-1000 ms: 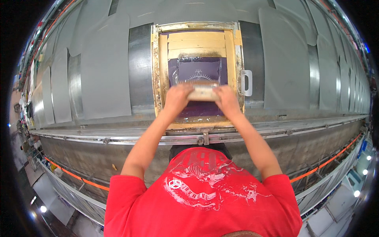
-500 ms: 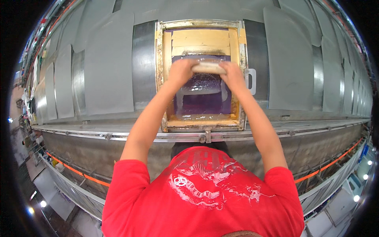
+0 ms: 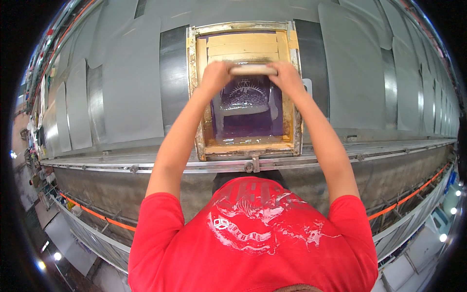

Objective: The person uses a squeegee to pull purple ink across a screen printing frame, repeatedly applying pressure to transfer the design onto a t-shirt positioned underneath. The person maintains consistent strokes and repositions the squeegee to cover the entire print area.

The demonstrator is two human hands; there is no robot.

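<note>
Both my hands grip a squeegee [image 3: 253, 70] with a pale bar-shaped handle, one at each end. My left hand [image 3: 217, 76] is closed on its left end, my right hand [image 3: 287, 77] on its right end. The squeegee lies crosswise over the far part of a screen-printing frame [image 3: 193, 58]. Its purple mesh [image 3: 248, 121] shows a light arched design, with wet, shiny ink spread below it. Yellowish tape [image 3: 243, 44] covers the screen's far end and margins. The squeegee's blade is mostly hidden under the handle.
Grey fabric sheets [image 3: 131, 82] lie along the long table on both sides of the frame. A metal rail [image 3: 311, 164] with a clamp [image 3: 250, 166] runs along the near edge. The frame's white side handle [image 3: 307, 86] is partly behind my right forearm.
Both hands have moved the squeegee away from me, toward the taped far end. More of the arched design on the mesh is now uncovered.
</note>
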